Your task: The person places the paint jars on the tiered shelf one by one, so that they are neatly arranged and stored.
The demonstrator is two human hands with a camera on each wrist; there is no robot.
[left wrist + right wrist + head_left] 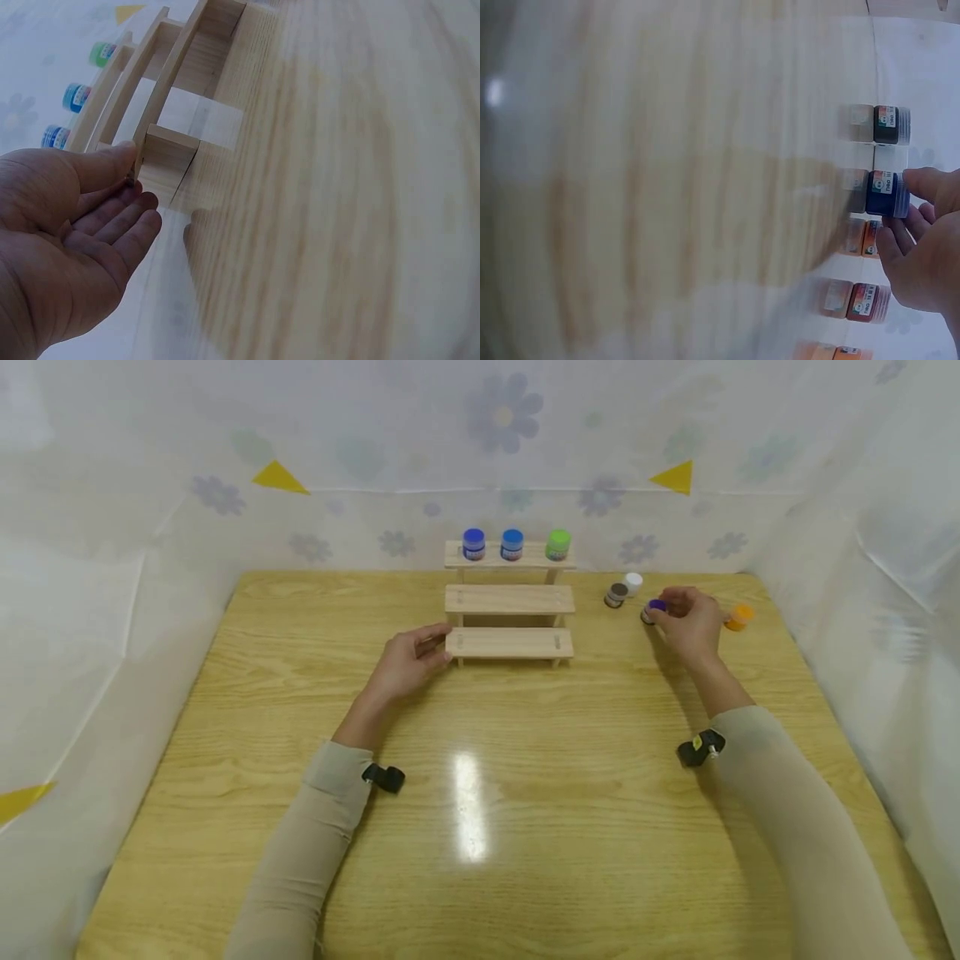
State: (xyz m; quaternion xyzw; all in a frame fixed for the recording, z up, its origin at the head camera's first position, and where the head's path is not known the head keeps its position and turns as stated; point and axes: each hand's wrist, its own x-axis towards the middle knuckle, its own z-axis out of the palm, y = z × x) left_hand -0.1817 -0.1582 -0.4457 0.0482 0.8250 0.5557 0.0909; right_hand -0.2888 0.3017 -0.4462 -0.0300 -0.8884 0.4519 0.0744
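Observation:
A three-tier wooden stand (510, 599) stands at the back middle of the table. My left hand (408, 662) holds the left end of its lowest shelf; in the left wrist view the thumb lies over the shelf's end, fingers below it. On the top shelf are a dark blue paint jar (474, 545), a blue paint jar (512, 545) and a green paint jar (558, 545). Right of the stand, my right hand (692, 625) grips a dark blue-violet paint jar (881, 193) by its lid, thumb and fingers on opposite sides. The jar looks upright, at or close to the tabletop.
A black-lidded jar (616, 596) and a white jar (633, 582) stand left of my right hand. An orange jar (741, 617) is to its right. The right wrist view also shows a red jar (864, 301). A patterned white sheet (360, 435) hangs behind the table.

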